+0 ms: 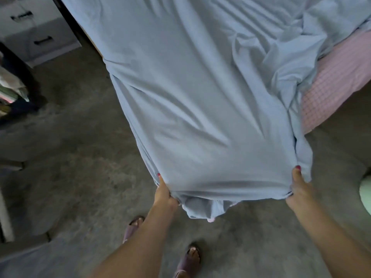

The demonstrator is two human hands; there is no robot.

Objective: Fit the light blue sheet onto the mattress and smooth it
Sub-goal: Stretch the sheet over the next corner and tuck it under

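The light blue sheet (190, 93) lies over the mattress and is stretched taut toward me off the bed's near end. My left hand (163, 193) grips its near left edge, thumb on top. My right hand (299, 185) grips the near right edge, where the cloth bunches. Between my hands the hem sags in a loose fold. To the right, the mattress (333, 81) shows bare in pink check, with the sheet crumpled in folds beside it.
A white drawer unit (38, 35) with dark handles stands at the far left. Folded clothes (12, 91) sit on a dark rack at the left edge. The grey concrete floor (80, 157) spreads around the bed. My sandalled feet (190, 255) stand below.
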